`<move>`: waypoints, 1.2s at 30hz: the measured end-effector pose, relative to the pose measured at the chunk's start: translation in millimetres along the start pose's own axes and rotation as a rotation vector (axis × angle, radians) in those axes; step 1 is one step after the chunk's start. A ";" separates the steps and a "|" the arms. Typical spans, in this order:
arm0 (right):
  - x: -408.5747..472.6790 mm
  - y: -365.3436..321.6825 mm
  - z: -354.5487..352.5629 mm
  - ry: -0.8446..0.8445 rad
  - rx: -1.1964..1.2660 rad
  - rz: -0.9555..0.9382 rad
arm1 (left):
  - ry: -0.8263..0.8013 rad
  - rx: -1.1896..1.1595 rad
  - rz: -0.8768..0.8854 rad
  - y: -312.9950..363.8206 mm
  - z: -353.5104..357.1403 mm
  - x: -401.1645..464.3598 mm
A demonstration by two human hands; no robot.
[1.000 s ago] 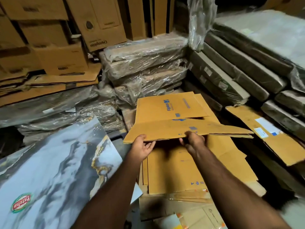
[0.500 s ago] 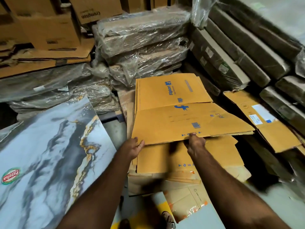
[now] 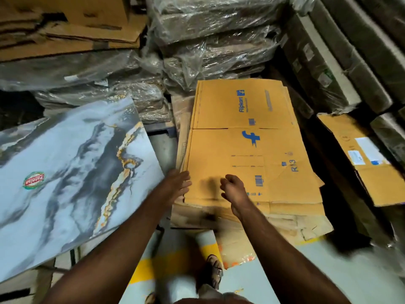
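1. Obs.: a flattened carton lies print side up on top of the stack of flat cardboard, from frame centre toward 1 o'clock. Its near edge is just ahead of both hands.
2. Left hand: released, fingers straight. The tips touch the carton's left edge by its 7 o'clock corner. It grasps nothing.
3. Right hand: released, fingers loosely curled, over the near edge at the carton's 6 o'clock. Nothing held. Cannot tell whether it rests on the sheet.
4. Judgement: the step in hand is squaring the top sheet to the stack. Lower sheets jut out at 5 o'clock and along the left side, so the edges are not flush.
5. Method: push with flat fingers on the edges and do not pinch. The left hand nudges toward 3 o'clock while the right hand steadies the near edge, so the sheet slides and does not pivot.
6. The bundles in plastic wrap at 12 o'clock sit just behind the stack. They can serve as a back stop for the far edge.
7. Once aligned, press flat across the crease above the logo, since a folded panel may spring up.
8. Risk: the tile at 9 o'clock lies just beside the stack, so keep the left forearm off it.
9. Risk: a foot stands at 6 o'clock near the stack's base. Do not drag sheets toward it.
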State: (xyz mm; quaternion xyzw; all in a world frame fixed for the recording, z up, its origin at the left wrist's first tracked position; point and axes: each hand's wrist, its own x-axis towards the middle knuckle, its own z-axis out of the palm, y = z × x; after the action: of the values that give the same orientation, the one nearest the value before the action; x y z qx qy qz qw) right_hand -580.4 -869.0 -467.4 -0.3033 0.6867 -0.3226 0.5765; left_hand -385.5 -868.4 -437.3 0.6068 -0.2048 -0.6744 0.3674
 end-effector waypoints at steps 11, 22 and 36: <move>-171.7 -93.8 186.2 -0.633 -0.341 -0.818 | 0.468 0.095 0.658 47.8 -168.3 -184.4; -446.5 16.2 449.8 -1.236 -0.383 -1.183 | 1.078 -0.069 0.872 -71.6 -434.2 -492.0; -639.7 128.3 666.7 -1.698 -0.577 -1.228 | 1.588 -0.459 0.637 -221.8 -601.3 -658.4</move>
State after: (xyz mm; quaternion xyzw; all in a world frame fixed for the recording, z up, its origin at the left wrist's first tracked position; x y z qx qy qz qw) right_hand 169.0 -348.8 -272.6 -0.8431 -0.1551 -0.0672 0.5106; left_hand 138.0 -133.1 -265.7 0.7214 0.0918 0.0559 0.6841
